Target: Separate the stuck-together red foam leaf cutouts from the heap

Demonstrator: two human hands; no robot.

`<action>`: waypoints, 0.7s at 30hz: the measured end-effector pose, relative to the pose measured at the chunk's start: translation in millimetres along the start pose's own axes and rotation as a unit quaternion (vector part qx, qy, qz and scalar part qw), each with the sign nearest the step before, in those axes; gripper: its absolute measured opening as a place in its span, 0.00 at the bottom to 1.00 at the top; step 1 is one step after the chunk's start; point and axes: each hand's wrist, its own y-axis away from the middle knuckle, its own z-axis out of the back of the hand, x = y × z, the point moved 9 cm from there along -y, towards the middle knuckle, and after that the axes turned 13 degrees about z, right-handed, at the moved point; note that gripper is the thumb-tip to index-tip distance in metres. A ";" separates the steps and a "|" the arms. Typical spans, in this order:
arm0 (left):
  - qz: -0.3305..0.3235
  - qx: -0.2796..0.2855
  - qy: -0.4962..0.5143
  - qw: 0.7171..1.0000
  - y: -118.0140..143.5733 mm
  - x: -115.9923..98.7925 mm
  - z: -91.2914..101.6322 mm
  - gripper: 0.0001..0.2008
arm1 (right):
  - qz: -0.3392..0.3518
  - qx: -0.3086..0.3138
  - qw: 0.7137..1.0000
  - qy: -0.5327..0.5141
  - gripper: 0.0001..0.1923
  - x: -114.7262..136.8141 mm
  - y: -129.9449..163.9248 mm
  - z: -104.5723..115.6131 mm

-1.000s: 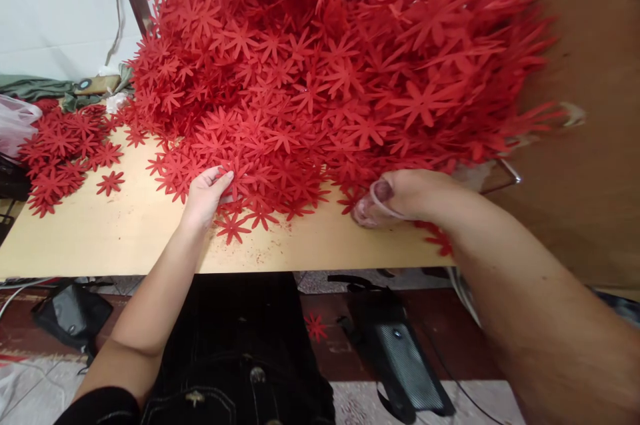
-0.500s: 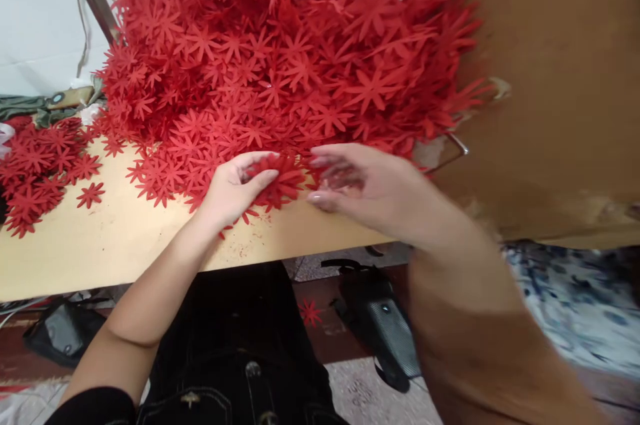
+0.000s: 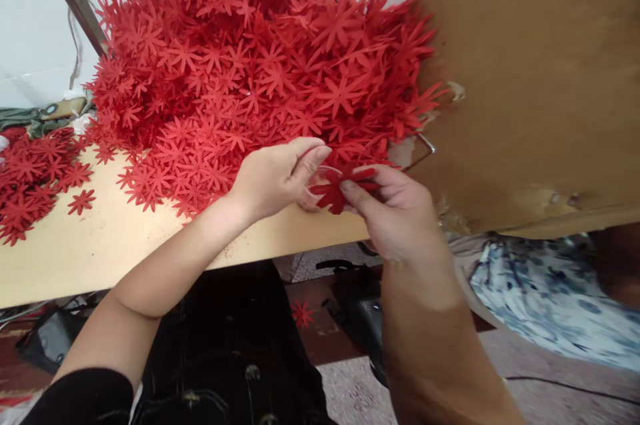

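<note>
Several loose red flower cutouts (image 3: pixel 200 165) with narrow petals lie heaped on the pale tabletop. My right hand (image 3: pixel 400 205) pinches one red flower (image 3: pixel 336 193) between thumb and fingers, just above the table's front edge. Close by on the left is my left hand (image 3: pixel 280 175), its fingers curled towards that flower. The flower partly covers the left fingertips, so what they hold cannot be made out. A clear, round-rimmed thing (image 3: pixel 320 173) shows between the hands; its kind is unclear.
A brown cardboard sheet (image 3: pixel 530 92) stands at the right. A smaller pile of red flowers (image 3: pixel 30 178) lies at the left, near a dark metal bar (image 3: pixel 83 18). One flower (image 3: pixel 302 314) is below the table. Patterned cloth (image 3: pixel 545 305) shows at lower right.
My left hand has moved right and turned, and the red flowers it held no longer show in it. My right hand has gone from loosely curled to pinching a red flower.
</note>
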 end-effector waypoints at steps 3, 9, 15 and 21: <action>-0.102 0.051 -0.111 0.987 -1.6 -12.6 -22.9 0.26 | 0.005 -0.072 0.997 -0.007 0.09 -1.4 2.5 27.5; -0.169 0.248 -0.283 0.911 1.6 -1.7 -94.4 0.13 | 0.001 -0.056 0.997 0.051 0.12 -1.0 8.0 44.9; -0.124 0.333 -0.316 0.880 -5.6 -4.5 -109.3 0.11 | -0.045 -0.031 0.994 0.097 0.14 -17.4 12.5 46.2; -0.113 0.341 -0.260 0.896 -6.6 -16.2 -96.9 0.06 | -0.093 -0.024 0.986 0.134 0.16 -21.1 18.8 49.9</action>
